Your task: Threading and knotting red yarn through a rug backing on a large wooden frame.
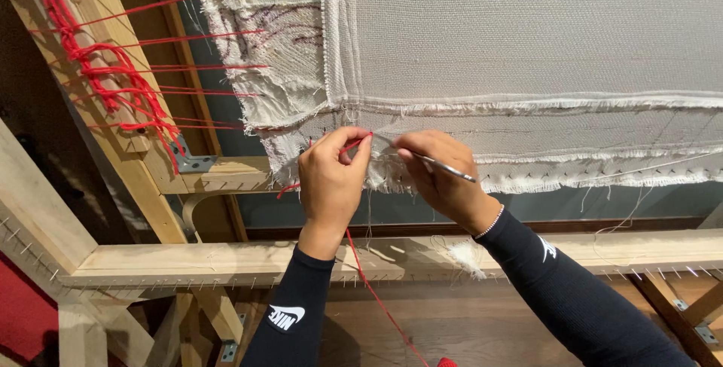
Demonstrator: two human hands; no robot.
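- Cloth (527,35): white open-weave backing, fills the top of your view, stretched over the frame. Lower edge frayed, with doubled hem layers.
- Frame (226,258): pale wood beams, one running across below your hands, another slanting up the left side. Small nails stick up along the beams.
- Lacing (113,73): red strands tie the cloth's left edge to the slanted beam, bunched at the wood.
- Left hand (329,186): closed, pinching the yarn (376,292) at the cloth's bottom edge, fingertips touching the fabric. Dark sleeve.
- Right hand (444,175): closed around the needle (450,169), just beside your left hand, fingers against the same frayed edge. Dark sleeve, thin beaded bracelet at the wrist.
- Yarn: red, runs from your left fingertips down past the wrist, across the lower beam, off the bottom of view.
- Needle: thin metal tool, its free end pointing right from your grip. Working end hidden by fingers.
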